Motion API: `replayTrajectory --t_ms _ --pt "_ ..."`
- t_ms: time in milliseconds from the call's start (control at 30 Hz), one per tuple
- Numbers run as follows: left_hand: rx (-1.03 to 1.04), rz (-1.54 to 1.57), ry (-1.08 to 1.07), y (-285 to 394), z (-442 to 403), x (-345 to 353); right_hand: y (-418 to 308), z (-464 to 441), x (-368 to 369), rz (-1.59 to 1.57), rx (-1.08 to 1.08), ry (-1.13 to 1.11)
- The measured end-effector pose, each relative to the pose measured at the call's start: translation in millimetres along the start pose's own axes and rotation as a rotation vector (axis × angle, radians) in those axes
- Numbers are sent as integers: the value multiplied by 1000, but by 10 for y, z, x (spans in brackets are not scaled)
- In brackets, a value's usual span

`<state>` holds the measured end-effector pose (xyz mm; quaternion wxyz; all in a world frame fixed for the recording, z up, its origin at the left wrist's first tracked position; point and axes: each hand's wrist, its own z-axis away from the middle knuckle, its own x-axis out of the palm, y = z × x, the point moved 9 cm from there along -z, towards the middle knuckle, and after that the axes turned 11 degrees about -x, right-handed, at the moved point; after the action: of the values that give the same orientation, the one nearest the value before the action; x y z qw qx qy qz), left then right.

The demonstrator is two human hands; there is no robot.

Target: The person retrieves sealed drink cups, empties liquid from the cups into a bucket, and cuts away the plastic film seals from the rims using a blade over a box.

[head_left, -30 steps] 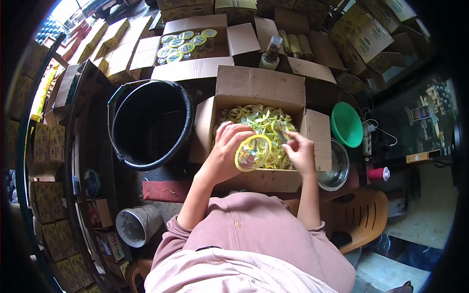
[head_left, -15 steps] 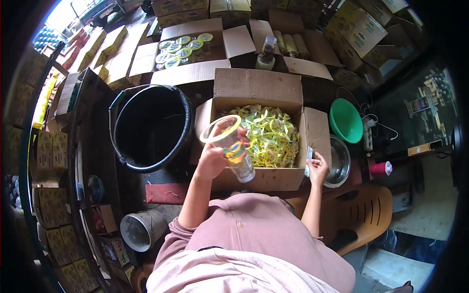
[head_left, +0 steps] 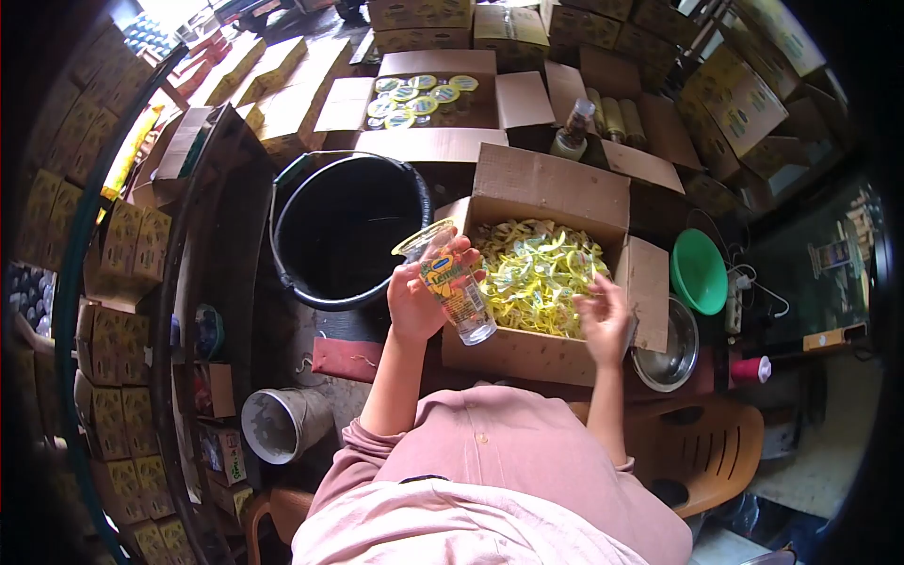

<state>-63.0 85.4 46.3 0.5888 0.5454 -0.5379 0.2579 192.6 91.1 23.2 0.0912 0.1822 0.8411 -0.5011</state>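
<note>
The left hand (head_left: 418,297) is gripping a cup (head_left: 454,285), tilted, near the box (head_left: 518,348) of yellow scraps (head_left: 541,268). The right hand (head_left: 604,320) is hovering beside the scraps, its grip loosely open.

Left hand (head_left: 416,299) holds clear cup (head_left: 456,294); right hand (head_left: 603,320) empty.

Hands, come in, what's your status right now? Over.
Left hand holding clear labelled cup, tilted. Right hand at right side of open carton of yellow-green scraps, grip unclear. Black bucket beyond left hand, cup in plain view.
</note>
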Motion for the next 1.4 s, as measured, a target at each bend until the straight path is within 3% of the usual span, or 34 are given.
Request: replayTrajectory --t_ms 133,233,300,400,533,567,633,767,833,900,967,1033,1100,1133,1167,1233,1400 --pt "76 -132 131 201 146 -145 -932 17 1176 -501 21 -502" --pt "127 -315 277 372 288 -243 -1155 89 1558 -440 0 -554" --pt "106 -433 303 442 342 -231 -1117 83 1666 -587 142 -492" --pt "23 -643 391 491 640 -352 -1133 -216 1557 -265 -127 -275" --pt "-353 -889 181 376 989 -254 -1404 -531 1641 -50 -374 -157" --pt "-415 -883 169 340 1084 -276 -1484 -528 1783 -17 -494 -194" --pt "-511 -851 182 313 1250 -281 -1444 -393 2193 107 -570 -598" --pt "-274 -874 218 660 1357 28 -1618 -510 2025 29 -541 -318" --pt "23 -760 240 941 1335 413 -1493 -391 2239 101 -534 -601" --pt "308 -693 110 1110 1333 938 -1430 -452 2188 -12 -527 -493" --pt "477 -785 -363 1169 1224 1548 -1442 -565 1991 11 -506 -333" --pt "415 -704 -550 1111 1140 2053 -1116 -740 1747 -27 -296 -200" --pt "372 -645 -865 1041 1108 2382 -966 -1061 1256 130 -326 -2" --pt "313 -673 -869 997 1038 2511 -892 -1247 960 345 -454 132" --pt "300 -659 -877 960 982 2574 -786 -1474 698 427 -383 163" --pt "273 -636 -899 884 882 2650 -684 -1929 305 544 -540 259" --pt "331 -673 -878 699 560 2752 71 -3135 265 727 -647 54"
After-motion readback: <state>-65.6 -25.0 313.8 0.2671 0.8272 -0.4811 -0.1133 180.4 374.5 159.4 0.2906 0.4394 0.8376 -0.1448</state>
